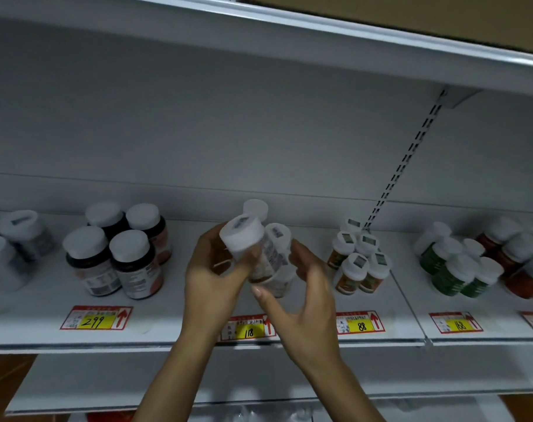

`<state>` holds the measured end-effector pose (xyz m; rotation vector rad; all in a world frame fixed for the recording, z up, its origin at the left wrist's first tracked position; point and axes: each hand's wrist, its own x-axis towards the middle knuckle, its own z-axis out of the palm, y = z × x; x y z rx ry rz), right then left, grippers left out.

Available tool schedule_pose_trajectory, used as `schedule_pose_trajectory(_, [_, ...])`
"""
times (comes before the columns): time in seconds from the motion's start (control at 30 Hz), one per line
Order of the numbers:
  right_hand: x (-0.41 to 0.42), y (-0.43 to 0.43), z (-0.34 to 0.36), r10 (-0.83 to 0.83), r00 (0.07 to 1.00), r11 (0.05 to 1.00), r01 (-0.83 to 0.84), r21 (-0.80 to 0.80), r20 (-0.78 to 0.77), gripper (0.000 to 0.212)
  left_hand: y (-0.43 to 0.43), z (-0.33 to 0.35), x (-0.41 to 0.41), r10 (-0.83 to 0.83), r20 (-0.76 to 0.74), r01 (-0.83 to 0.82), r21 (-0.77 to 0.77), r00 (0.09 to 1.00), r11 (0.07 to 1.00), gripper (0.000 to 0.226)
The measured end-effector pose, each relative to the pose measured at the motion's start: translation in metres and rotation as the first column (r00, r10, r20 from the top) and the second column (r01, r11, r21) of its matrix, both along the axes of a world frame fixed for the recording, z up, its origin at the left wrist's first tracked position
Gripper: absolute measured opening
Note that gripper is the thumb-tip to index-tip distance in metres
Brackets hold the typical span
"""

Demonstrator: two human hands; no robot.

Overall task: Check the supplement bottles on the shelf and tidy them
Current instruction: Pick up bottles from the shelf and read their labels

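My left hand (212, 277) grips a white-capped supplement bottle (244, 239), lifted and tilted toward me above the white shelf (174, 315). My right hand (305, 287) is beside it with fingers spread, thumb near the bottle's base; whether it touches is unclear. Two more bottles of the same kind, one (277, 236) just behind the held bottle and one (255, 208) further back, stand on the shelf.
Dark bottles (119, 254) stand at the left, blurred pale ones (12, 248) at the far left. Small orange-labelled bottles (359, 263) and green ones (454, 266) and red ones (521, 263) stand at the right. Price tags (96, 318) line the shelf front. Another shelf (320, 35) hangs overhead.
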<state>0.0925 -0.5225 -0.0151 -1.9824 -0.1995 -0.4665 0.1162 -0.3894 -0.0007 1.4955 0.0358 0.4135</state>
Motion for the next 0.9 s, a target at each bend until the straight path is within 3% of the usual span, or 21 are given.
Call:
schedule_pose_trajectory(0.17, [-0.012,0.020,0.028,0.076,0.996,0.978,-0.084,0.193,0.048,0.061,0.007,0.031,-0.015,-0.228,0.019,0.225,-0.266,0.973,0.937,0.038])
schedule_pose_trajectory(0.4, [-0.025,0.035,0.034,-0.074,0.904,0.990,0.117,-0.079,0.421,0.053,0.006,0.042,-0.033,-0.362,0.034,0.340,-0.434,0.932,0.834,0.049])
schedule_pose_trajectory(0.57, [-0.032,0.041,0.034,-0.121,0.871,0.986,0.162,-0.046,0.476,0.057,0.010,0.044,-0.037,-0.401,0.026,0.356,-0.516,0.916,0.779,0.051])
schedule_pose_trajectory(0.67, [-0.034,0.043,0.038,-0.124,0.925,0.992,0.126,0.019,0.358,0.060,0.013,0.043,-0.037,-0.392,0.013,0.351,-0.475,0.920,0.807,0.057])
schedule_pose_trajectory(0.73, [-0.036,0.043,0.049,-0.107,0.981,0.973,0.070,0.219,0.164,0.052,0.015,0.044,-0.036,-0.391,0.019,0.359,-0.439,0.920,0.824,0.055])
schedule_pose_trajectory(0.83, [-0.034,0.038,0.061,0.091,0.980,0.793,0.036,0.608,-0.177,0.046,0.018,0.044,-0.034,-0.412,0.036,0.398,-0.351,0.910,0.848,0.054])
schedule_pose_trajectory(0.9, [-0.033,0.034,0.065,0.223,0.933,0.720,0.037,0.693,-0.282,0.042,0.020,0.046,-0.034,-0.406,0.032,0.391,-0.346,0.913,0.853,0.057])
